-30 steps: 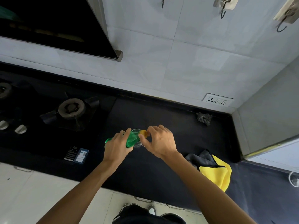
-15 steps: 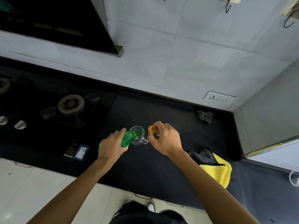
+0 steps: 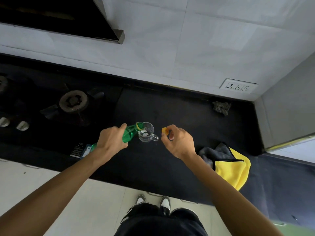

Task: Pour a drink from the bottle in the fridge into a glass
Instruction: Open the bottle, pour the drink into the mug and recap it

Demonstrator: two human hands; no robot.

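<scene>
A green plastic bottle (image 3: 130,134) is tilted in my left hand (image 3: 110,142), its open neck resting over the rim of a small clear glass mug (image 3: 146,133). The mug stands on the black counter (image 3: 179,116) with its handle pointing right. My right hand (image 3: 178,142) is just right of the mug and pinches the bottle's yellow cap (image 3: 165,131) between thumb and fingers. Whether liquid is flowing I cannot tell.
A gas hob with a burner (image 3: 73,101) and knobs (image 3: 22,125) fills the counter's left. A yellow and grey cloth (image 3: 228,164) lies at the right front edge, a dark scrubber (image 3: 221,107) near the back wall. A hood (image 3: 109,31) hangs above the hob.
The cap has come off the bottle and my right hand has carried it to the right. My left hand has tipped the bottle's neck over the mug.
</scene>
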